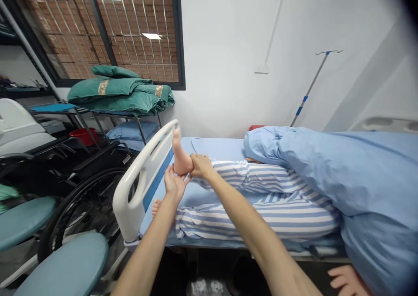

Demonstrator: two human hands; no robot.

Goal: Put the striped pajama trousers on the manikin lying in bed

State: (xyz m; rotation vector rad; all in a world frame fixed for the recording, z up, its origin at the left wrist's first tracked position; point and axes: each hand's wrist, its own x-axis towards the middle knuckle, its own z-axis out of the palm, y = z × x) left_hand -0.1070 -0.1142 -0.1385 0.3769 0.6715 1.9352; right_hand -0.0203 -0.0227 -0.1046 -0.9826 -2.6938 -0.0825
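On the bed lies a figure in blue-and-white striped trousers (261, 217), its far leg lifted a little at the foot end. My right hand (201, 165) is wrapped round the ankle of that leg, just where the trouser cuff ends. Below the bare foot (180, 156), my left hand (174, 186) cups the heel, palm up. The toes point upward. The other foot (156, 207) rests on the mattress, partly hidden behind my left forearm. A blue quilt (326, 169) covers the figure's upper part.
A white footboard (143, 178) stands just left of my hands. Further left are a wheelchair (85, 200) and round stools (68, 265). Green bedding (120, 91) lies on a rack under the window. An IV pole (310, 87) rises behind the bed. Another hand (348, 280) hangs at lower right.
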